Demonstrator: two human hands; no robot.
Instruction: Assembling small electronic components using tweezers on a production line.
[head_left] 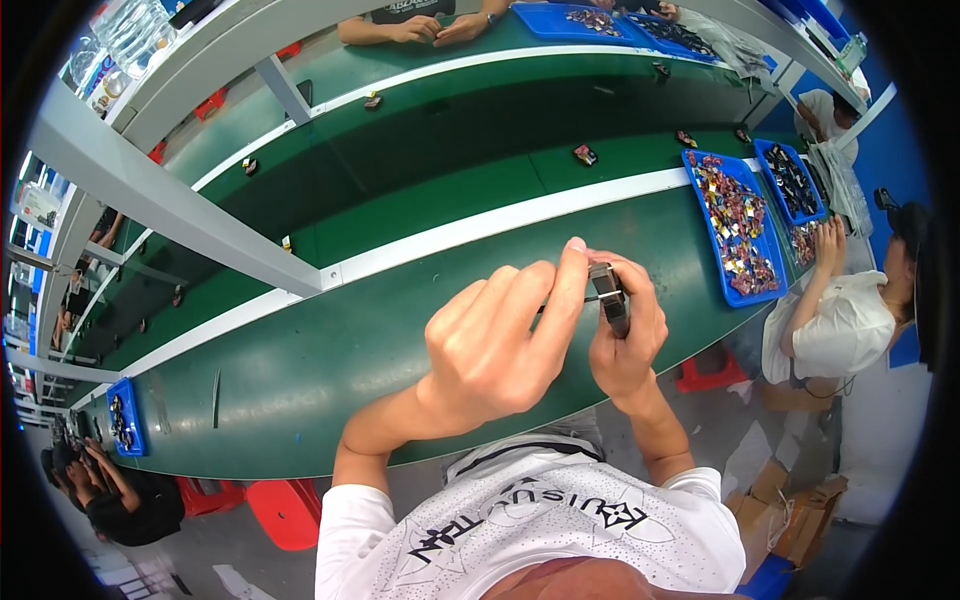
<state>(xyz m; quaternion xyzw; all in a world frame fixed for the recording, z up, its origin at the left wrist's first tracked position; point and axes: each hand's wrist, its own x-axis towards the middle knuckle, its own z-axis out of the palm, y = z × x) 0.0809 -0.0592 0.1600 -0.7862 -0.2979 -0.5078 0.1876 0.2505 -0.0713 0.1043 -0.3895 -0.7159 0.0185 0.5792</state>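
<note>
Above the green table my right hand point(632, 335) is closed round a small black plastic part point(613, 308), held upright. A thin pale band crosses the part's middle. My left hand point(505, 335) is close beside it, fingers curled together, with the index fingertip at the part's top. The pale band runs from the part toward those left fingers, and a thin dark end shows between them. What the left fingers pinch is mostly hidden behind the hand.
A large blue tray point(741, 285) of colourful small packs stands at right, with a smaller blue tray point(803, 210) of black pieces beyond. A conveyor belt point(480, 190) carries several small items. A grey post point(180, 200) rises at left. A co-worker point(835, 325) sits at right.
</note>
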